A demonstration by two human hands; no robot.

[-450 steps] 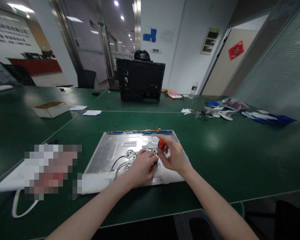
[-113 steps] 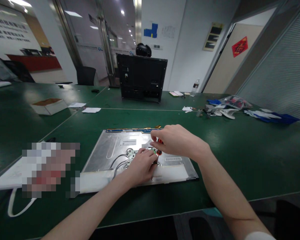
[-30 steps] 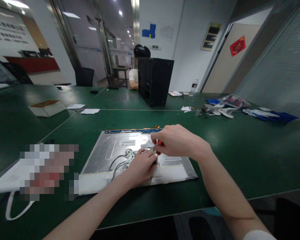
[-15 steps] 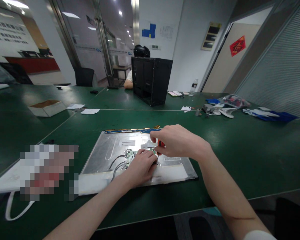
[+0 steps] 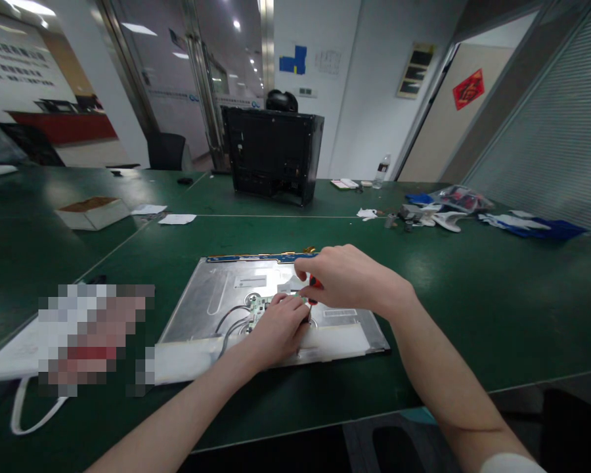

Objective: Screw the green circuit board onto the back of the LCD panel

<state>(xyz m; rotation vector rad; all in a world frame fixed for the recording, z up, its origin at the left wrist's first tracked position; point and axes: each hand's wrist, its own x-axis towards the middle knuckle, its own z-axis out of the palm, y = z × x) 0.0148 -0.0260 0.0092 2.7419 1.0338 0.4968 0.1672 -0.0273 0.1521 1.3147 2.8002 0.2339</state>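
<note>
A flat silver display panel [image 5: 217, 287] lies back side up on the green table in front of me. Near its middle sits a small green circuit board [image 5: 259, 305] with grey cables [image 5: 229, 332] running from it. My left hand [image 5: 283, 322] rests on this board, fingers laid over it and the thumb hidden. In my right hand [image 5: 342, 276] is a red and black screwdriver [image 5: 315, 282], held steeply with its tip down beside my left fingers. The tip itself is out of sight behind them. A blue strip [image 5: 246, 259] runs along the panel's far edge.
A black computer case [image 5: 276, 154] stands at the far side, with a person's dark hair [image 5: 282, 100] showing above it. An open box [image 5: 93, 213] and papers [image 5: 177, 219] lie back left. A bottle [image 5: 381, 172] and a plastic bag [image 5: 460, 199] are right. A pixelated item [image 5: 93, 338] lies left.
The black case has turned to show a broader face and shifted left, covering the arm seen beside it before. My hands stay almost in place, the right hand and screwdriver shifting very slightly.
</note>
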